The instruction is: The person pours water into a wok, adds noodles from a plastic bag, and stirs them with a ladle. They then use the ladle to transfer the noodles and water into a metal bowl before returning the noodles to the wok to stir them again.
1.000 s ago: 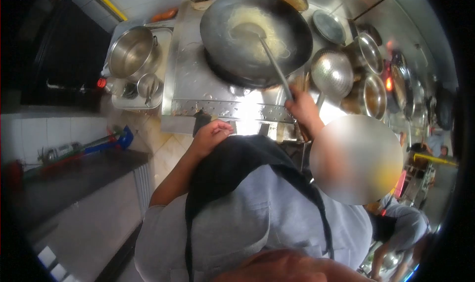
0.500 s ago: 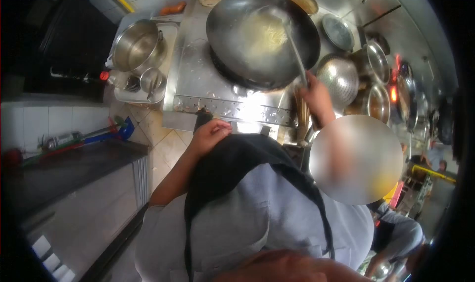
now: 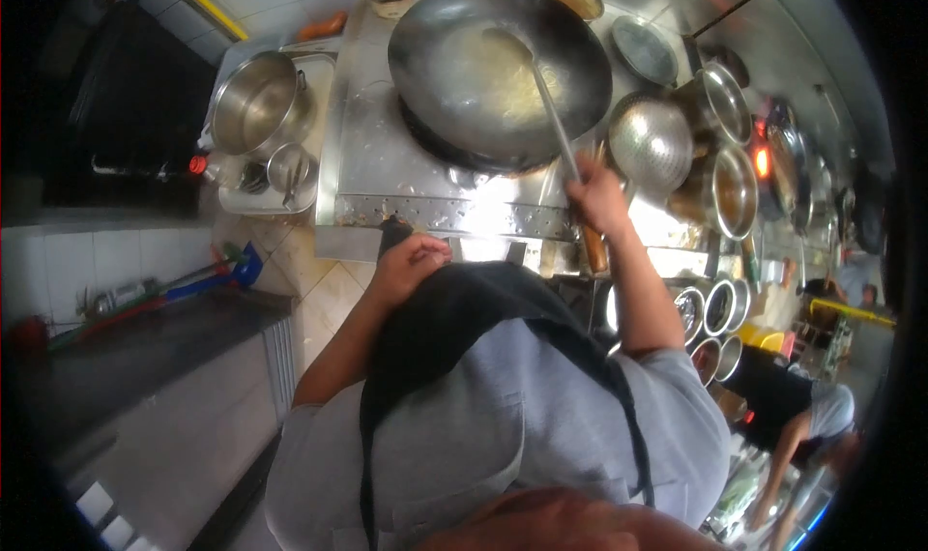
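My right hand point(image 3: 597, 200) is wrapped around the long handle of a metal ladle point(image 3: 550, 104). The ladle's head rests within a large dark wok point(image 3: 425, 53) on the stove, among pale yellow food point(image 3: 522, 92) that looks stringy and is blurred by haze. Below the wok, at the stove's front edge, my left hand point(image 3: 411, 264) has its fingers curled. A dark knob-like piece point(image 3: 394, 230) sticks up just beyond it; whether the fingers touch it or hold anything is hidden.
Left of the steel stove top point(image 3: 372, 155), a tray point(image 3: 314, 188) carries a steel pot point(image 3: 253, 103) and a small cup point(image 3: 290, 167). Right of the wok are a perforated strainer point(image 3: 651, 142) and several pots. A co-worker's arm point(image 3: 781, 464) shows at lower right.
The ladle's head has shifted left within the wok, and my right hand has moved slightly down and left with the handle. My left hand stays where it was.
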Tool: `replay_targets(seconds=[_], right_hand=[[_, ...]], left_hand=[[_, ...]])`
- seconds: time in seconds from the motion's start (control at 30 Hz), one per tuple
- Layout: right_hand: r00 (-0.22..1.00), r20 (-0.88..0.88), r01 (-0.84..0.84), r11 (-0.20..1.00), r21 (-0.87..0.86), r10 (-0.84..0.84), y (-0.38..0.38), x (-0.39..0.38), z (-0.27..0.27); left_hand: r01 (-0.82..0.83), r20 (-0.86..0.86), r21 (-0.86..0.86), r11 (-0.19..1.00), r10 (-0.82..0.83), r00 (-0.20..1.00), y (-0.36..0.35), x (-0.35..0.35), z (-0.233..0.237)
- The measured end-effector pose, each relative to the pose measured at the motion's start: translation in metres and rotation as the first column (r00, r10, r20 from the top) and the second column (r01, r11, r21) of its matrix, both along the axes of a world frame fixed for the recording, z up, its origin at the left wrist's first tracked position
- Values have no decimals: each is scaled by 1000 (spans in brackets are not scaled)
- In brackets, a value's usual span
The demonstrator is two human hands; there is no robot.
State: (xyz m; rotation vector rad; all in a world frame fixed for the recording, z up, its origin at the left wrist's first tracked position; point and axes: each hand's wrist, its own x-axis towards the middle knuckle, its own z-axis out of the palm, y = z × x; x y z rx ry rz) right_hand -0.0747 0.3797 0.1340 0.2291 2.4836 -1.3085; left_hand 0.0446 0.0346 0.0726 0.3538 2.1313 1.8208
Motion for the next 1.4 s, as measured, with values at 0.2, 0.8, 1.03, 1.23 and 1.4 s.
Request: replay_targets(seconds=[0.2,0.8,1.03,1.23,1.4], right_hand=[[990,-106,-77,985,155,94,1,38,13],[986,75,-164,957,239,150,3,81,61],[979,-3,-187,907,377,203,4,42,23],[962,-82,-195,865,461,261,0,12,13],[973,-70,-158,859,487,219,4,-6,13]], left_hand=[[50,42,3,999,-50,998,1,-5,8],[-38,256,49,998,24,966,-1,-1,18],[-29,-8,57,998,29,1000,2,6,17],[-54,-49,32,998,56,997,1,9,16],[-27,0,-4,1000,27,1000,3,6,3]])
